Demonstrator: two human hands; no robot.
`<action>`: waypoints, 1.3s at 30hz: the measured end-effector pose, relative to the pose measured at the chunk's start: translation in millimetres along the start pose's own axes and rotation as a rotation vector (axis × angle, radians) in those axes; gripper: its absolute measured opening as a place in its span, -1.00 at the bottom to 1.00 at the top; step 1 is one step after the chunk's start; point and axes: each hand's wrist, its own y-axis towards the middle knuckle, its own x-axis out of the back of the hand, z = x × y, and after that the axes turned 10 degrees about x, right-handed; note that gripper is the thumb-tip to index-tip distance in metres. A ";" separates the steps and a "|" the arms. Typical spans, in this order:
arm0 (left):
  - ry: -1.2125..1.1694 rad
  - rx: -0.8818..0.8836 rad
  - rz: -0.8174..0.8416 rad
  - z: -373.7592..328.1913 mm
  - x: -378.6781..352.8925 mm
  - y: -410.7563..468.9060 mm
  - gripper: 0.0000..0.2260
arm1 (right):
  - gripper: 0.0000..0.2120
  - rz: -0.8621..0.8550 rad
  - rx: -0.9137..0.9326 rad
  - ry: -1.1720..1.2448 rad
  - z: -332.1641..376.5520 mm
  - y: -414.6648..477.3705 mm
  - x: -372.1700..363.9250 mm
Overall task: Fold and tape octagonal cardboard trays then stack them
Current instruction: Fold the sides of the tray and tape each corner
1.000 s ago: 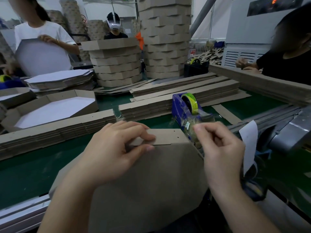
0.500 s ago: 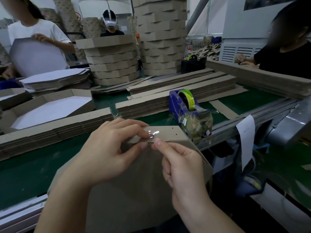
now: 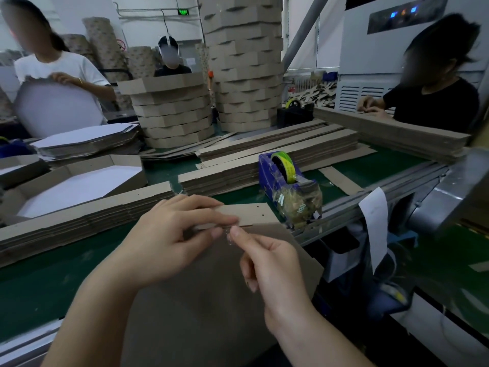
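The tray (image 3: 211, 300) is held up at the near edge of the green surface (image 3: 39, 287), its lower part cut off by the frame. The left hand (image 3: 169, 239) has its grip pinched on the flap (image 3: 251, 214) at the top, its fingers hiding the fold. The right hand (image 3: 267, 263) pinches clear tape (image 3: 229, 237), barely discernible, at the seam. The dispenser (image 3: 285, 181) stands just behind.

Folded tray (image 3: 211, 313) cropped below, tape (image 3: 229, 238) barely discernible

Tight beyond held tray (image 3: 211, 300); room at 9 o'clock.
Tape dispenser (image 3: 288, 186) blocks 1 o'clock, cardboard stacks (image 3: 79, 221) 10 to 12; green belt (image 3: 39, 282) bare.
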 end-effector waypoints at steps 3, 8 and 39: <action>-0.058 0.065 0.011 0.0 1.9 4.1 -0.76 | -0.84 0.044 -0.011 -0.014 0.8 0.0 3.0; 0.057 0.204 -0.101 -9.3 -7.4 11.2 -0.72 | -0.83 0.088 -0.025 -0.031 -1.8 1.0 2.2; 0.392 0.126 -0.044 -12.5 -2.6 -1.9 -0.63 | -0.81 0.383 0.348 -0.760 13.6 60.9 44.2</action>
